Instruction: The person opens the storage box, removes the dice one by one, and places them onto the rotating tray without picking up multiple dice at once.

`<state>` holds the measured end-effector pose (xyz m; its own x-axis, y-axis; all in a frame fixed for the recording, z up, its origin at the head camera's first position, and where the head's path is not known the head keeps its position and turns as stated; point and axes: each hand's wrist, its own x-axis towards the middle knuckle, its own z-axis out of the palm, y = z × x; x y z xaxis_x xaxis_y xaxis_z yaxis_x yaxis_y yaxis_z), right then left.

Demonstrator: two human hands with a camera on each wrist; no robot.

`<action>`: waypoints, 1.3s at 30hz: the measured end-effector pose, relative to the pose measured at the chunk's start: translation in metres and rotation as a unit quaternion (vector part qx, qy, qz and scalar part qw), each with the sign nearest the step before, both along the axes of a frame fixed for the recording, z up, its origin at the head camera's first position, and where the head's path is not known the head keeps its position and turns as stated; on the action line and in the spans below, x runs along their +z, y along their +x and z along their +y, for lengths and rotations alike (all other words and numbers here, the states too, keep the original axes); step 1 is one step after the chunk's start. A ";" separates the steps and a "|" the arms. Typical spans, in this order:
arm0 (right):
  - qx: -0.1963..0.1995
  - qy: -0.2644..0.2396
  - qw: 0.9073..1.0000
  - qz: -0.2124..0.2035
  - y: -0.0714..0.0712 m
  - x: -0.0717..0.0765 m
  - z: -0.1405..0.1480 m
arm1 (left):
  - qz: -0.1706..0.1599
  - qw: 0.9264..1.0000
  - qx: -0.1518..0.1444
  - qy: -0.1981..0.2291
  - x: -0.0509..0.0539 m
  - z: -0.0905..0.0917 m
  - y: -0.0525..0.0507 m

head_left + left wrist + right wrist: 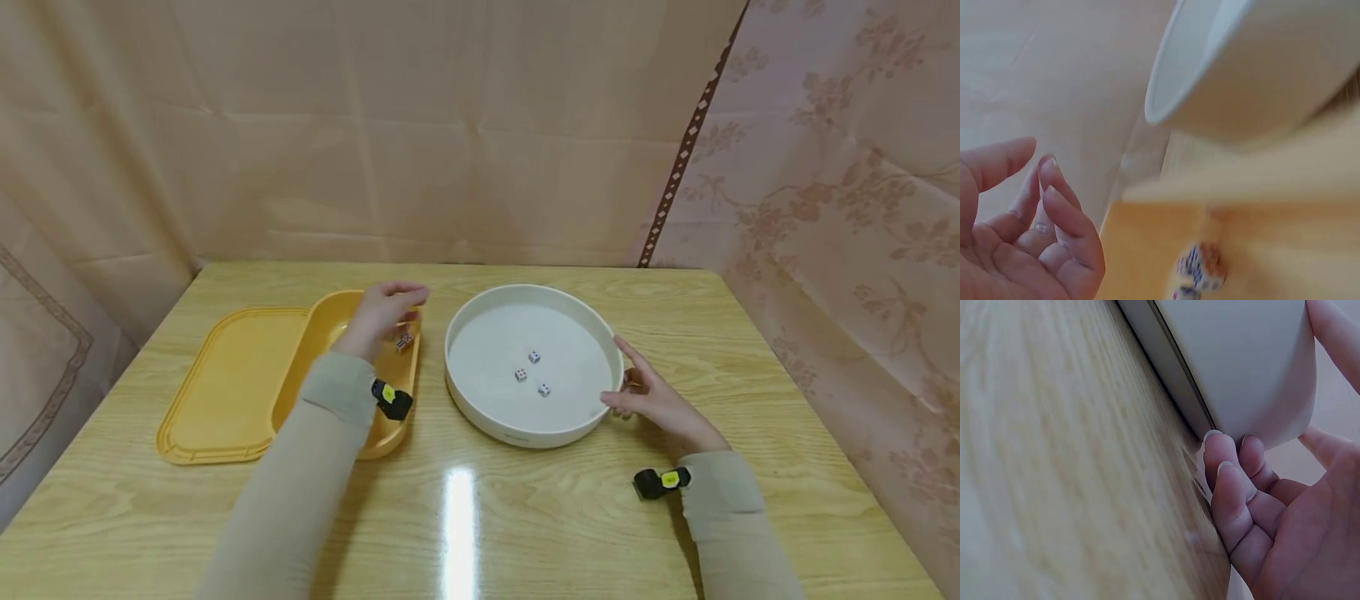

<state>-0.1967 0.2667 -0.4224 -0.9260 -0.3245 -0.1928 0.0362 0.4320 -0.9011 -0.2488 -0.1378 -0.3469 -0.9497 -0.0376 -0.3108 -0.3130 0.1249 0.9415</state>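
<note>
Right fingers (1231, 487) grip white tray (483, 358), lettering (517, 438) illegible

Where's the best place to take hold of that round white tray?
Probably the white tray is best held by its side wall, coming from the right: the wall stands up all round, giving fingers something to hug. The right hand grips there, and the three dice lie clear of it.

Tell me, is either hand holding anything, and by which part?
The right hand grips the white tray by its right side, at the rim and lower edge. The left hand shows nothing held.
</note>
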 end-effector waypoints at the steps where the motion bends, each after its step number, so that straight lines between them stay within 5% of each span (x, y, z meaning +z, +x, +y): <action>1: 0.000 0.000 1.000 0.000 0.000 0.000 0.000 | 0.001 1.000 -0.001 -0.004 0.000 -0.002 0.000; 15: -0.003 0.009 1.000 -0.002 0.002 0.000 0.001 | 0.003 1.000 -0.005 -0.026 -0.011 -0.025 -0.001; 24: 0.004 0.001 1.000 0.008 0.001 0.001 0.001 | -0.026 0.999 -0.017 -0.035 -0.024 -0.036 -0.003; 39: 0.001 0.003 1.000 0.005 0.000 0.000 0.001 | -0.035 0.999 -0.018 -0.032 -0.039 -0.041 -0.004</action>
<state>-0.1962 0.2678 -0.4229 -0.9275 -0.3246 -0.1852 0.0267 0.4367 -0.8992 -0.2529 -0.1788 -0.3858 -0.9272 -0.0261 -0.3736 -0.3712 0.1972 0.9074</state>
